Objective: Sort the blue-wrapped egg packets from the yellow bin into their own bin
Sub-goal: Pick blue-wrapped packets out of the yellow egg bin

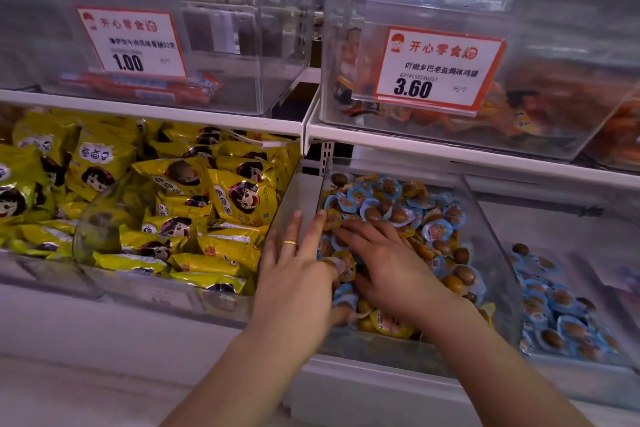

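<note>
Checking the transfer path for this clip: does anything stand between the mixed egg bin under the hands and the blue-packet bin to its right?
Yes. The mixed bin's clear right wall rises between the mixed egg packets and the bin of blue-wrapped packets. Both the left hand and the right hand are already down among the packets, so nothing blocks them.

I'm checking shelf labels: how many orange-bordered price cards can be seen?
2. One orange-bordered price card reading 1.00 hangs on the upper-left clear bin; another reading 3.60 hangs on the upper-right clear bin. Labels on the lower bins, if any, are blurred or hidden.
</note>
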